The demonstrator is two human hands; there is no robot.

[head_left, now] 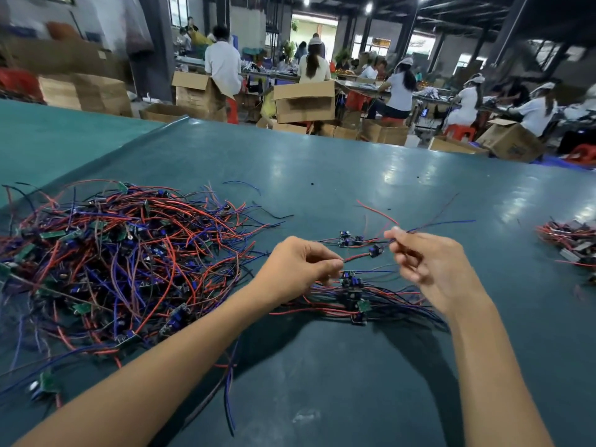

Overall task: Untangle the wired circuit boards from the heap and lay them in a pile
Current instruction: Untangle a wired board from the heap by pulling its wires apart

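Observation:
A big tangled heap of small circuit boards with red, blue and black wires covers the left of the green table. My left hand pinches a red wire that leads to a small board hanging between my hands. My right hand pinches the blue and dark wires on that board's other side. Below my hands lies a small pile of boards with wires. Two more boards lie just beyond my hands.
Another bundle of wired boards lies at the table's right edge. A loose blue wire trails toward the near edge. Beyond the table's far edge, people sit at benches among cardboard boxes and red stools.

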